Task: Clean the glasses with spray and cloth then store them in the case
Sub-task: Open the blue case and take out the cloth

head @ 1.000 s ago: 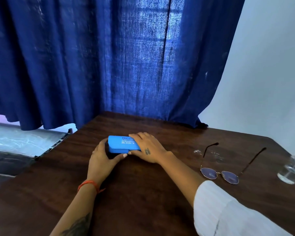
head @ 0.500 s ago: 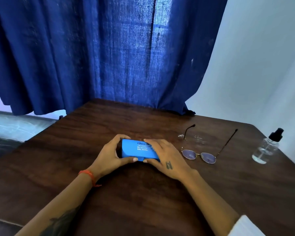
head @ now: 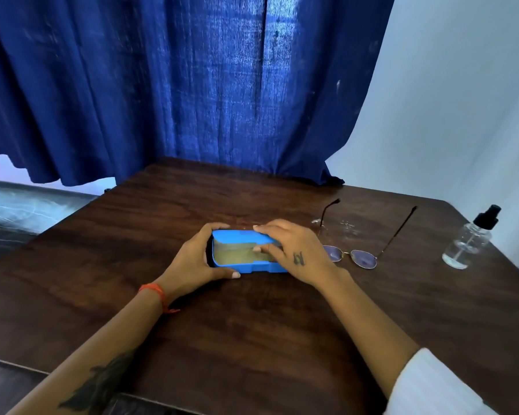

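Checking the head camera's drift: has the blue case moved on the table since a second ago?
Yes. The blue case now lies closer to the glasses, nearly touching them, and its lid is open.

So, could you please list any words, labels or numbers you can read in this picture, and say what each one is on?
None can be read.
Blue case: open, no print showing on the visible parts.
Spray bottle: clear, no label visible.
Right hand: a small dark tattoo on its back, too blurred to tell whether it is lettering.
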Motion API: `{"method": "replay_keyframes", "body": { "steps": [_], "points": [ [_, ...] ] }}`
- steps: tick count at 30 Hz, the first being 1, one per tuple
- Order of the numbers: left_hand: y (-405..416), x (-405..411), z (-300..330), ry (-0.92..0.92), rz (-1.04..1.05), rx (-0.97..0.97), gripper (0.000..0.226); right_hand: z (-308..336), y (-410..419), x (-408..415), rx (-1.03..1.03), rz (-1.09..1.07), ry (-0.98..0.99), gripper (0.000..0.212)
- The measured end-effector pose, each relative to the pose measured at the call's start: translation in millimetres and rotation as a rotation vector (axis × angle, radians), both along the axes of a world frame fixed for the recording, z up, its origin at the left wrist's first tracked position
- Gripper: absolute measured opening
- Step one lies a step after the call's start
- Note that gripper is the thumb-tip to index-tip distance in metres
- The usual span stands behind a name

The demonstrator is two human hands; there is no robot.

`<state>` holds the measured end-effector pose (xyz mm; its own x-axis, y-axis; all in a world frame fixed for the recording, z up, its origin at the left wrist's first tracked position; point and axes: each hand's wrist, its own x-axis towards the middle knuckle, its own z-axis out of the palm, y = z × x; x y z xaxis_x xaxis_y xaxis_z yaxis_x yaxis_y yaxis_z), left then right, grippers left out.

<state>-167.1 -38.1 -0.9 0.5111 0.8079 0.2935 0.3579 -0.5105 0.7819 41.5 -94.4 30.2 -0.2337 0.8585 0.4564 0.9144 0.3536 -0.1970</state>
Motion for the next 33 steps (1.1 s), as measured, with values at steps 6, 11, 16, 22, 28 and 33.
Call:
{"method": "replay_keyframes", "body": {
  "steps": [6,11,16,22,28,33],
  "points": [
    [0,0,0,-0.021,-0.029,-0.032,0.110,35,24,1,-0.276,-0.064,0.062,0.030],
    [2,0,-1,0.016,-0.011,-0.041,0.119,37,28,0,-0.304,-0.060,0.057,0.034],
    [6,0,-4,0.038,-0.001,-0.038,0.121,3,-8,-6,0.314,0.024,0.058,0.013],
    [7,1,-5,0.039,0.017,-0.022,0.122,5,8,-2,-0.265,-0.021,-0.126,0.023],
    [6,0,-3,0.036,0.032,-0.021,0.120,12,19,-8,-0.275,-0.034,-0.185,0.017],
    [12,-8,-3,0.015,0.102,0.002,0.115,10,-2,-3,0.086,-0.019,0.188,0.004]
  ]
}}
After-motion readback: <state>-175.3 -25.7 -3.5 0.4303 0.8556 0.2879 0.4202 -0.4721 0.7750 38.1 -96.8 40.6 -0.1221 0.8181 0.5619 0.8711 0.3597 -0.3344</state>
